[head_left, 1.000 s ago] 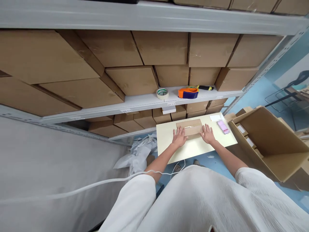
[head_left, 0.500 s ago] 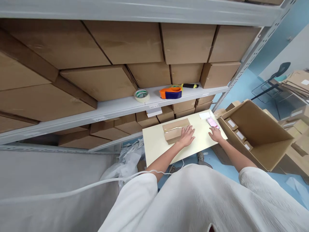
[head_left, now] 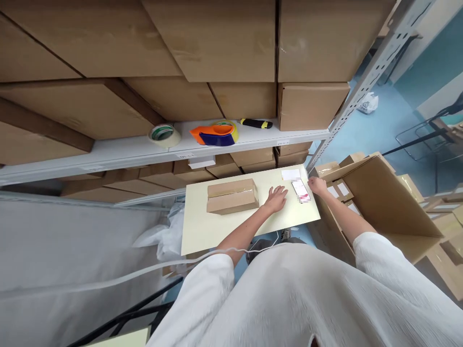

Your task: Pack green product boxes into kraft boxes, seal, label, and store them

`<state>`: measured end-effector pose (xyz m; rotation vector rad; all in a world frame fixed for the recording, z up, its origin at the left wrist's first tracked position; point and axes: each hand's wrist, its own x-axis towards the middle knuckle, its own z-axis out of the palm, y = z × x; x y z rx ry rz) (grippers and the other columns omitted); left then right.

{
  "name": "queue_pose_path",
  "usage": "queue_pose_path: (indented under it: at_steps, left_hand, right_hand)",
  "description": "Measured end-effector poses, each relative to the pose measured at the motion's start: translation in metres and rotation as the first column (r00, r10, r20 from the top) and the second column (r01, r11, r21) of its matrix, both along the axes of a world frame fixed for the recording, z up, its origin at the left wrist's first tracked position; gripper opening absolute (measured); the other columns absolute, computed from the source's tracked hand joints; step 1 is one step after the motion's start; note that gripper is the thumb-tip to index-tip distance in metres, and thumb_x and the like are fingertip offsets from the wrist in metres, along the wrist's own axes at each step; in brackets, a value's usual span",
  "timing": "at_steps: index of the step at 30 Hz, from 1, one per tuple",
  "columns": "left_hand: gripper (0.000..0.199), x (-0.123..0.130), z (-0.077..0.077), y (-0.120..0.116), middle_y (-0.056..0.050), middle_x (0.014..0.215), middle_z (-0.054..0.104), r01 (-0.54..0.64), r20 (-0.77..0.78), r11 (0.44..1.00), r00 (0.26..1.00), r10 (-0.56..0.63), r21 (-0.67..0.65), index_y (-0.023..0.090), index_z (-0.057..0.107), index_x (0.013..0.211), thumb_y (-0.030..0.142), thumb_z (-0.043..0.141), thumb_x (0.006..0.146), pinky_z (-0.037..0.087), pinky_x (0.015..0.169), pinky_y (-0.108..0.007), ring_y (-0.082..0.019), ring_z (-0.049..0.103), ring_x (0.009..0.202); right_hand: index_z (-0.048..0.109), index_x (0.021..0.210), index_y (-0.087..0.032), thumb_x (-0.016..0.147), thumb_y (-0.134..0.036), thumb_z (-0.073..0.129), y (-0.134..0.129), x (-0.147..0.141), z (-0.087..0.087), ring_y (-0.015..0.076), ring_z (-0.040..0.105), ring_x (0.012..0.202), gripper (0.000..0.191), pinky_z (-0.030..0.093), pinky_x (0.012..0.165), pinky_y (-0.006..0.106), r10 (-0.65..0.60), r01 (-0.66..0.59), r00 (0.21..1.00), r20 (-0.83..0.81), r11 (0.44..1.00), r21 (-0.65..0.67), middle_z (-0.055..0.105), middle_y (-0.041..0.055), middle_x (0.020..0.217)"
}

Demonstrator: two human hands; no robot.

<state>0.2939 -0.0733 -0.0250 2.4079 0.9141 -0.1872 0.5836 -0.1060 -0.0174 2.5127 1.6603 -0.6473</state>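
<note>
The small taped cardboard box (head_left: 232, 198) lies on the pale surface (head_left: 202, 231), toward its left end, with a strip of tape running lengthwise along its top. Half a second ago the left hand (head_left: 277, 198) was on the box; now it is off it, just to the right, palm down over the surface with its fingers open and loosely spread. Whether the fingertips touch the surface is hard to tell.

Right of that hand lies the phone (head_left: 301, 191), partly blurred out, with a white slip (head_left: 291, 174) just beyond it. The right hand (head_left: 317, 185), earlier at the phone's near end, is now past it at the surface's right edge, its fingers curled closed; whether they pinch anything cannot be seen.

Beside that hand stands the large open carton (head_left: 394, 193), with smaller labelled boxes (head_left: 342, 190) inside. On the shelf (head_left: 133, 147) beyond the surface sit a tape roll (head_left: 165, 135), an orange and blue tape dispenser (head_left: 215, 135) and a yellow and black cutter (head_left: 256, 124).
</note>
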Motion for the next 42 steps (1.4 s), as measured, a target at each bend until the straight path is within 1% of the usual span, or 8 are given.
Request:
queue_pose_path:
  at_steps: [9,16,21,26,32,37,39,42]
  left_hand:
    - [0.061,0.048,-0.020,0.028,-0.013,0.179,0.035,-0.103,-0.069,0.990,0.993,0.096,-0.098,0.024,0.042,0.167,0.027,0.042,0.105,0.017,0.137,-0.059,-0.032,0.027,0.167]
    - [0.062,0.070,-0.039,0.046,-0.013,0.178,0.038,-0.197,-0.054,0.966,0.980,0.190,-0.170,0.024,0.046,0.164,0.025,0.047,0.103,0.021,0.135,-0.058,-0.033,0.029,0.167]
    - [0.059,0.076,-0.050,0.049,-0.015,0.176,0.039,-0.220,-0.054,0.958,0.975,0.214,-0.183,0.022,0.050,0.162,0.024,0.048,0.102,0.023,0.135,-0.056,-0.034,0.032,0.166]
    - [0.060,0.075,-0.058,0.052,-0.013,0.175,0.042,-0.239,-0.041,0.953,0.971,0.236,-0.188,0.025,0.051,0.160,0.024,0.051,0.101,0.025,0.134,-0.057,-0.035,0.033,0.165]
    - [0.056,0.077,-0.059,0.053,-0.013,0.174,0.044,-0.262,-0.001,0.945,0.964,0.267,-0.196,0.024,0.056,0.156,0.022,0.055,0.100,0.027,0.133,-0.056,-0.035,0.036,0.164]
    - [0.047,0.084,-0.054,0.061,-0.014,0.163,0.057,-0.316,0.141,0.924,0.926,0.349,-0.213,0.022,0.065,0.146,0.017,0.057,0.100,0.040,0.128,-0.051,-0.033,0.051,0.153]
    - [0.041,0.091,-0.052,0.067,-0.014,0.154,0.065,-0.384,0.219,0.886,0.870,0.441,-0.258,0.021,0.068,0.141,0.017,0.058,0.101,0.049,0.119,-0.047,-0.031,0.063,0.140]
    - [0.034,0.106,-0.048,0.077,-0.013,0.137,0.074,-0.502,0.288,0.780,0.736,0.612,-0.374,0.020,0.071,0.131,0.015,0.061,0.099,0.059,0.104,-0.041,-0.027,0.074,0.116]
  right_hand:
    - [0.075,0.134,-0.020,0.106,-0.037,0.050,0.056,0.025,-0.037,0.0353,0.072,0.125,0.042,0.051,0.107,0.049,0.046,-0.048,0.999,-0.025,0.996,-0.081,0.078,0.0187,0.130]
    - [0.067,0.139,-0.013,0.108,-0.043,0.059,0.089,0.021,-0.075,0.0305,0.069,0.128,0.043,0.052,0.102,0.035,-0.076,0.070,0.996,-0.045,0.988,-0.138,0.073,0.0217,0.137]
    - [0.064,0.140,-0.010,0.104,-0.045,0.068,0.100,0.022,-0.098,0.0327,0.067,0.129,0.050,0.051,0.104,0.036,-0.098,0.092,0.994,-0.051,0.989,-0.116,0.069,0.0258,0.137]
    - [0.066,0.136,-0.010,0.103,-0.038,0.069,0.100,0.027,-0.112,0.0324,0.067,0.129,0.044,0.050,0.104,0.035,-0.095,0.089,0.994,-0.059,0.991,-0.097,0.066,0.0254,0.138]
    - [0.075,0.124,-0.012,0.103,-0.024,0.060,0.102,0.032,-0.114,0.0328,0.070,0.124,0.028,0.052,0.104,0.040,-0.079,0.073,0.995,-0.069,0.994,-0.078,0.070,0.0259,0.133]
    - [0.078,0.114,-0.016,0.099,-0.022,0.061,0.109,0.025,-0.099,0.0327,0.074,0.117,0.023,0.055,0.097,0.039,-0.151,0.156,0.975,-0.164,0.988,0.013,0.077,0.0225,0.124]
    - [0.078,0.107,-0.017,0.097,-0.023,0.063,0.111,0.023,-0.090,0.0314,0.075,0.112,0.019,0.055,0.095,0.037,-0.161,0.179,0.957,-0.241,0.982,0.054,0.080,0.0187,0.116]
    - [0.077,0.101,-0.019,0.091,-0.021,0.066,0.109,0.020,-0.078,0.0277,0.077,0.104,0.015,0.056,0.092,0.034,-0.138,0.195,0.924,-0.357,0.972,0.129,0.082,0.0120,0.106]
